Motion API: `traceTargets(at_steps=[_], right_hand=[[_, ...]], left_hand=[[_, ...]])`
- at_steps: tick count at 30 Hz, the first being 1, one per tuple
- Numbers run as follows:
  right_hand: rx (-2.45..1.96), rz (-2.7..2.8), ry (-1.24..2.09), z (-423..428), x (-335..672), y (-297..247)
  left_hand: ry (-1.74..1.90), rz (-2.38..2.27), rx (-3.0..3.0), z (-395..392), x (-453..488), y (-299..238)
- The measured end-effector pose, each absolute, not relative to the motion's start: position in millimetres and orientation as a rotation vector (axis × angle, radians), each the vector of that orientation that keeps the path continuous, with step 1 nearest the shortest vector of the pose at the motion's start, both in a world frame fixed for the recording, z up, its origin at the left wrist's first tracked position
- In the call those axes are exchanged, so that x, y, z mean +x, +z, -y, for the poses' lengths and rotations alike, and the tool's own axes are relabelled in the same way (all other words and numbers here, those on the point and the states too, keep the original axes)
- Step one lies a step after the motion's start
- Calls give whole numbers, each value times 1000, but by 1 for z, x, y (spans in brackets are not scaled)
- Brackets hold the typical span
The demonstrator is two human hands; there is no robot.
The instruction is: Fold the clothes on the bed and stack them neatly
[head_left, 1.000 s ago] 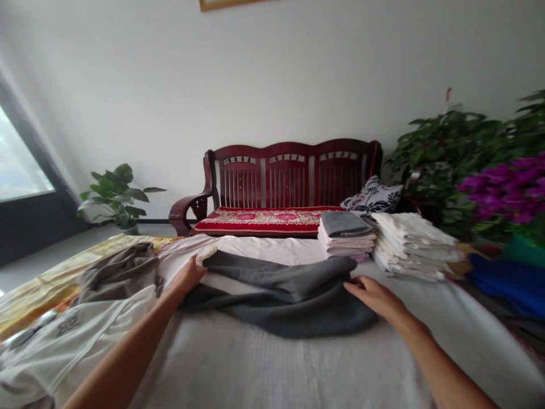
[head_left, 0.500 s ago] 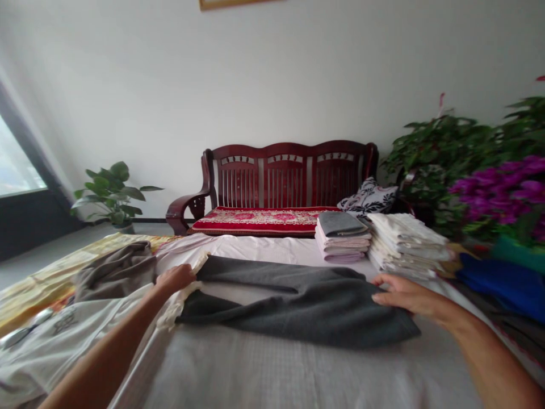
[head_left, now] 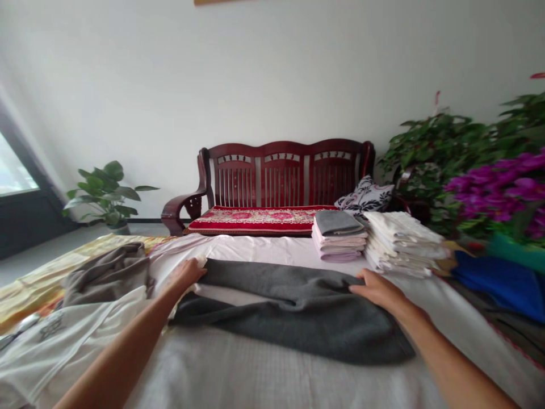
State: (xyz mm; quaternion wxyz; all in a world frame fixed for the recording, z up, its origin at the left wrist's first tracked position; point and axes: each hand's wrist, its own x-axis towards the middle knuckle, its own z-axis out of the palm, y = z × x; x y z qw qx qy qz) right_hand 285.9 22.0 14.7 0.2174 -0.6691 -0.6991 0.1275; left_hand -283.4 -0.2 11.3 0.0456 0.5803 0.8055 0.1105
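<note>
A pair of dark grey pants lies sideways on the pale sheet, its legs to the left and its waist end to the right. My left hand is closed on the cream lace-trimmed cuff of the far leg. At the waist end, my right hand pinches the far corner of the pants between thumb and fingers. The near leg lies loose on the sheet, its cuff partly hidden by my left forearm.
Beyond the pants stand a folded stack with a grey piece on top and a white folded stack. To the left lie a crumpled grey-brown garment and a white garment. A red-cushioned wooden bench stands behind.
My right hand has moved left and slightly up along the waist end, still pinching the fabric. My left hand has shifted slightly right with the far cuff. The near waist corner sits a little lower.
</note>
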Motion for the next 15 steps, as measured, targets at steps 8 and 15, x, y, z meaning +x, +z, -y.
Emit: traceTargets(at_steps=[8,15], right_hand=[[-1936,1814,47,-47,282,39],[-1680,2028,-310,-20,241,27]], left_hand=[[566,-2673,1543,-13,-268,23],[439,-2740,1815,-11,-222,24]])
